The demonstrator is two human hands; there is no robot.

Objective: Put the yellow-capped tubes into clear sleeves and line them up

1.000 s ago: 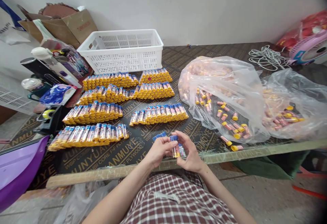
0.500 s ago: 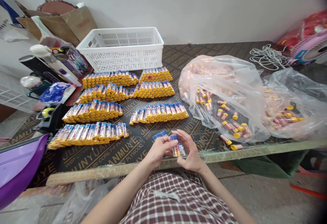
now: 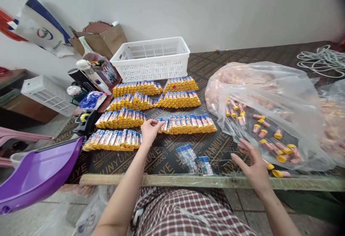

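Observation:
My left hand (image 3: 151,130) reaches to the left end of the front right row of wrapped tubes (image 3: 188,123). Its thumb and fingers are pinched on a small clear tube with a blue-printed label, partly hidden by the fingers. My right hand (image 3: 253,166) hangs over the table's front edge with its fingers apart and nothing in them. Beside it lie loose yellow-capped tubes (image 3: 277,149) with pink contents, at the mouth of a large clear plastic bag (image 3: 269,103). Between my hands lie several flat blue-topped clear labels (image 3: 185,153) and one separate small stack (image 3: 206,166).
More rows of tubes (image 3: 113,139) stand on the left of the dark plywood table (image 3: 121,164). A white plastic basket (image 3: 151,65) is behind them. A tape dispenser (image 3: 84,121) and a purple scoop-shaped tray (image 3: 43,175) are at the left. White cord (image 3: 320,61) lies far right.
My hands have parted. The left one has carried the tube forward and left to the row; the right one has moved right toward the loose tubes and opened. The view has turned left.

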